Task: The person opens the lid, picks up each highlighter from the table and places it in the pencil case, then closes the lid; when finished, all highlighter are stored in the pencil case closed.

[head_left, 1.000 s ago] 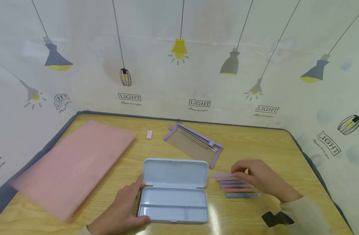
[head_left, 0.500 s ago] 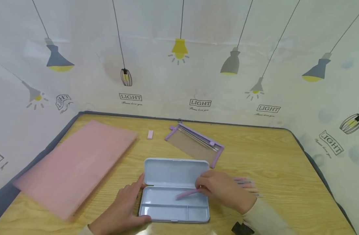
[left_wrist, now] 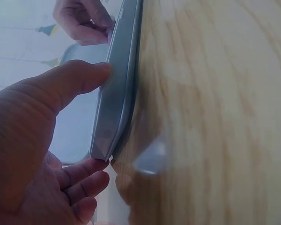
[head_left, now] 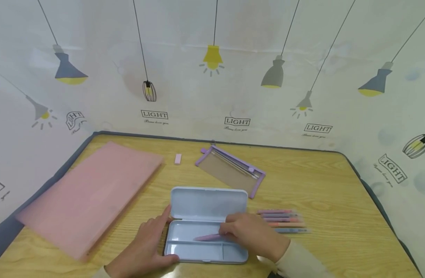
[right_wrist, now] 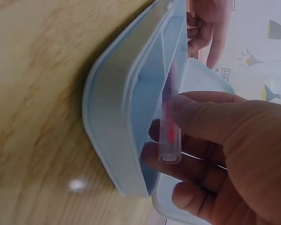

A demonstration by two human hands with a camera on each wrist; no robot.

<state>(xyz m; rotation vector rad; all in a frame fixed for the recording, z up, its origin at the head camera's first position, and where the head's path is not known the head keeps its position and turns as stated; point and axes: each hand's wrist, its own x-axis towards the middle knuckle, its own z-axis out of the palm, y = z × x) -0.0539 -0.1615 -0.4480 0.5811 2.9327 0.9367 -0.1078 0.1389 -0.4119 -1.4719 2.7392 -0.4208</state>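
An open light-blue pencil case (head_left: 193,251) lies before me, its lid (head_left: 205,204) tipped back and its tray split into compartments. My left hand (head_left: 144,243) holds the case's left end, thumb (left_wrist: 86,77) against the front wall and fingers round the corner. My right hand (head_left: 250,235) is over the tray's right half, pinching a slim pinkish-purple pen (head_left: 208,237) with a clear cap (right_wrist: 169,145) between thumb and fingers. The pen lies almost level in the long rear compartment; whether it touches the floor there I cannot tell.
Several coloured pens (head_left: 285,224) lie in a row right of the case. Behind it is a purple-edged zip pouch (head_left: 223,170) with thin sticks inside. A small pale-pink eraser (head_left: 177,158) lies left of the pouch. A large pink folder (head_left: 94,197) covers the table's left side.
My right hand has carried the pen from the row on the right leftward into the case, then lowered it toward the divider. My left hand has kept its hold on the case.
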